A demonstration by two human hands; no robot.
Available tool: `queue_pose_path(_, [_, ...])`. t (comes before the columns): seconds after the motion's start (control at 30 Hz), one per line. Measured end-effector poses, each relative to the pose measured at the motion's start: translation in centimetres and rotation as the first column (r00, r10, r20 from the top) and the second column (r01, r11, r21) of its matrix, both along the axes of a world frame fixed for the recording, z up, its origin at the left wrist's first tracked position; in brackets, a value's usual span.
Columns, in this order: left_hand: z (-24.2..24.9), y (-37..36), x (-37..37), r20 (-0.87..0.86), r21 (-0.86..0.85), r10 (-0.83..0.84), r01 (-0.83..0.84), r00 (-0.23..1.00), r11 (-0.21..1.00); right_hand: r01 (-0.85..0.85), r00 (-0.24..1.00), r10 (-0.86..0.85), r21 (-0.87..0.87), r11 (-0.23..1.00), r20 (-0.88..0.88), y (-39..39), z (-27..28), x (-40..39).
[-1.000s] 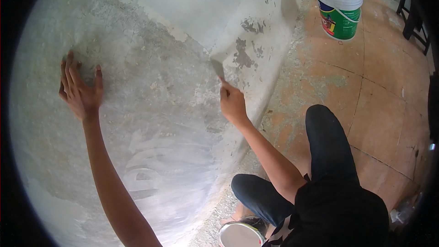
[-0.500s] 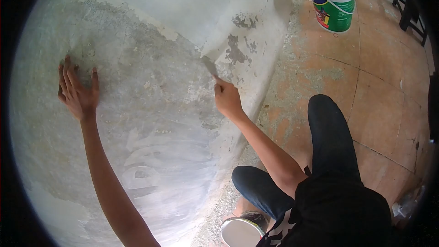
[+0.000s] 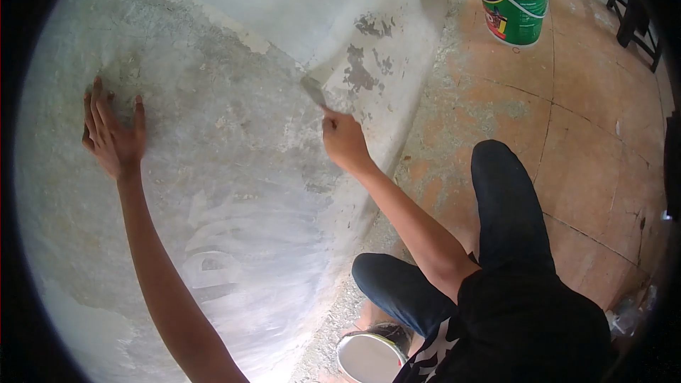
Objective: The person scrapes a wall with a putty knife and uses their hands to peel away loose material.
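Note:
My right hand (image 3: 345,140) is wrapped round the handle of a putty knife (image 3: 313,91). Its flat blade lies against the wall, at the ragged border between bare grey plaster and the pale coating (image 3: 277,14). Much of the handle is hidden in my fist. To the left, my left hand (image 3: 113,135) rests with spread fingers on the grey wall (image 3: 206,120), holding nothing. Dark patches (image 3: 362,67) of exposed wall show to the right of the blade.
A lidded green and white paint bucket (image 3: 514,10) stands on the orange tile floor (image 3: 582,156). An open tub with whitish contents (image 3: 369,358) is beside my bent leg. Debris lines the wall's foot (image 3: 418,128). A dark stool-like frame (image 3: 633,21) and clear plastic (image 3: 631,312) are at right.
The putty knife and my right hand have shifted slightly up and left in view. The whole scene has also moved a little left and up, so much of this is camera motion.

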State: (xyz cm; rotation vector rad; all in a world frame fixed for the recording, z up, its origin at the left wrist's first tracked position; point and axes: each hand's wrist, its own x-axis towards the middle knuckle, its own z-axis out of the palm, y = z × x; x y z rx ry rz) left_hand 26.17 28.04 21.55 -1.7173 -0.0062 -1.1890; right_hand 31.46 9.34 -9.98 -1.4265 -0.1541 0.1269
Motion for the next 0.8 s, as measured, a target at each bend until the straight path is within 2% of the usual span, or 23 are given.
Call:
queue_pose_path(0.03, [0.1, 0.1, 0.0, -0.006, 0.007, -0.012, 0.012, 1.000, 1.000, 0.002, 1.000, -0.002, -0.006, 1.000, 0.007, 0.3, -0.4, 0.8])
queue_pose_path(0.1, [-0.5, 0.3, -0.4, -0.028, 0.010, -0.010, 0.010, 1.000, 1.000, 0.148, 0.988, -0.148, -0.005, 0.989, 0.039, 0.7, -0.9, 2.1])
queue_pose_path(0.13, [-0.5, 0.3, -0.3, -0.018, 0.015, -0.006, 0.006, 1.000, 1.000, 0.076, 0.997, -0.075, -0.015, 0.997, 0.029, 0.3, -0.9, 3.1])
queue_pose_path(0.2, [0.0, 0.2, -0.1, -0.001, 0.028, -0.014, 0.014, 1.000, 1.000, 0.101, 0.994, -0.101, -0.010, 0.995, 0.033, 0.9, -0.3, 1.7])
queue_pose_path(0.27, [-0.1, 0.4, -0.1, -0.018, 0.037, -0.005, 0.006, 1.000, 0.999, 0.016, 0.994, -0.022, 0.059, 0.998, 0.105, 0.8, -0.5, 0.3])
queue_pose_path(0.3, [-0.4, 0.4, -0.1, -0.016, 0.024, -0.001, 0.001, 1.000, 1.000, 0.113, 0.988, -0.110, -0.018, 0.993, 0.107, 0.8, -0.4, 0.4])
queue_pose_path(0.33, [-0.4, 0.2, -0.1, -0.014, 0.012, 0.001, 0.000, 1.000, 1.000, 0.100, 0.990, -0.097, -0.027, 0.995, 0.098, 0.5, -0.3, 1.2])
queue_pose_path(0.4, [-0.3, 0.2, -0.6, -0.023, 0.023, 0.003, -0.002, 1.000, 1.000, 0.021, 1.000, -0.020, 0.075, 0.997, -0.010, 0.1, 0.7, 3.3])
queue_pose_path(0.47, [-0.3, 0.1, -0.2, -0.007, -0.011, -0.027, 0.027, 1.000, 1.000, 0.005, 1.000, -0.005, 0.048, 0.999, 0.003, -0.3, 1.6, 1.8])
queue_pose_path(0.53, [0.0, -0.1, 0.1, 0.007, -0.021, -0.023, 0.023, 1.000, 1.000, 0.078, 0.983, -0.079, 0.016, 0.997, 0.167, 0.2, 0.7, 1.4])
queue_pose_path(0.57, [-0.4, 0.0, -0.3, -0.006, -0.022, 0.001, -0.001, 1.000, 1.000, 0.108, 0.987, -0.106, -0.017, 0.994, 0.121, 0.4, 0.3, 3.1])
queue_pose_path(0.6, [-0.8, 0.2, -0.7, -0.019, -0.022, 0.011, -0.012, 1.000, 1.000, 0.013, 1.000, -0.014, -0.043, 0.999, -0.012, -0.7, 1.4, 4.3])
queue_pose_path(0.67, [-0.5, 0.0, -0.2, 0.025, -0.020, 0.051, -0.051, 0.998, 0.999, -0.092, 0.991, 0.094, 0.025, 0.995, -0.096, -1.2, 2.6, 3.9])
queue_pose_path(0.73, [0.1, 0.0, 0.1, 0.019, -0.013, 0.038, -0.038, 0.999, 0.999, 0.039, 0.988, -0.033, -0.033, 0.999, 0.151, -0.6, 1.9, 1.2])
queue_pose_path(0.77, [-0.2, 0.3, -0.3, -0.004, -0.014, 0.052, -0.052, 0.999, 0.999, 0.022, 0.973, -0.011, -0.044, 0.999, 0.229, -0.2, 0.8, 1.4])
queue_pose_path(0.8, [-0.5, 0.4, -0.5, -0.008, -0.022, 0.062, -0.063, 0.998, 0.998, 0.012, 0.974, 0.000, -0.052, 0.999, 0.225, -0.4, 0.9, 2.1])
